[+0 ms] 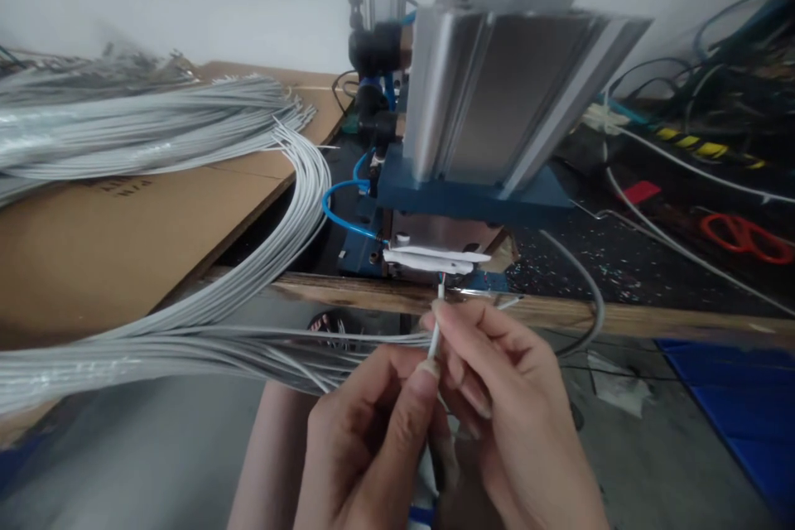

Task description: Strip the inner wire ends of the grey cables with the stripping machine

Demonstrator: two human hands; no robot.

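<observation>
"Head view, read as a clock dial: where are you working?"

"Just off the centre toward four, where the white cable (441, 293) points up with its coloured wire ends bare. I can't tell whether they touch the white strips (428, 258) right above."

"How are you gripping it?"

"My left hand (366, 431), at six, has thumb and forefinger pinched on the cable. My right hand (522, 393), near five, pinches it a little further up, close to the bare ends, with the other fingers curled beneath."

"And what stands over you?"

"Between one and two, the silver block (522, 99) of the press, on a blue plate (472, 192). Those strips lie across the front under that plate. A blue hose (339, 214) loops in from ten."

"Anything on your left?"

"Toward eight, a grey cable bundle (204, 348) runs in behind my left hand. A second bundle (155, 128) lies toward ten, on brown cardboard (74, 252)."

"And across at three?"

"Orange-handled scissors (724, 233), on the dark bench top (658, 252). Down at four, below the bench's wooden edge (652, 319), there's a blue sheet (739, 414)."
</observation>
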